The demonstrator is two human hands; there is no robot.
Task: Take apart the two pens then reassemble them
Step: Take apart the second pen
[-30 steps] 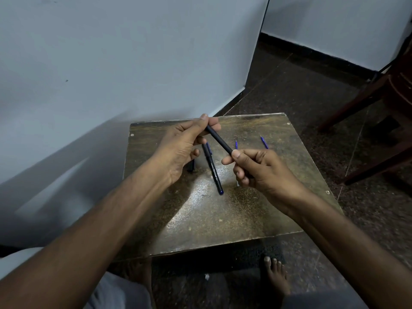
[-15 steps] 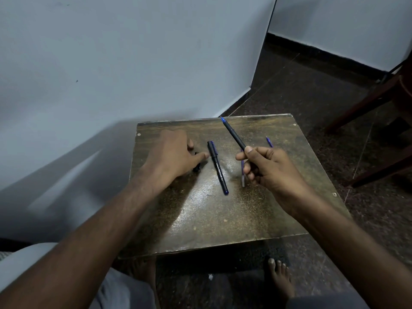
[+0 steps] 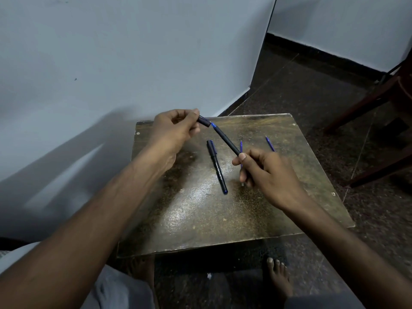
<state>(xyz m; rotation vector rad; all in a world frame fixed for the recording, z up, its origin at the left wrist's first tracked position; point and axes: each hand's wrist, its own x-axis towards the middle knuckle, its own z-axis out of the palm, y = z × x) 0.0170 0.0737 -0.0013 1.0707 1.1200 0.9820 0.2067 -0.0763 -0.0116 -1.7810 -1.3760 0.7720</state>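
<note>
My right hand [image 3: 270, 175] grips the lower end of a black pen barrel [image 3: 226, 138] that slants up to the left, its blue end uppermost. My left hand [image 3: 176, 130] holds a short black cap [image 3: 204, 121] right against that blue end. A second black pen [image 3: 216, 166], capped with a blue clip, lies flat on the small wooden table [image 3: 200, 219] between my hands. Two thin blue refills lie on the table: one refill [image 3: 241, 146] partly behind my right thumb, the other refill [image 3: 270, 143] further right.
The table stands against a white wall [image 3: 111, 63] on the left. Dark speckled floor [image 3: 312, 90] lies beyond and to the right. Dark wooden furniture legs [image 3: 367, 101] stand at the right. A bare foot [image 3: 278, 279] rests under the table's front edge.
My left hand has lifted off the table with the cap and brought it to the barrel's blue end. My right hand has held the barrel nearly still.
</note>
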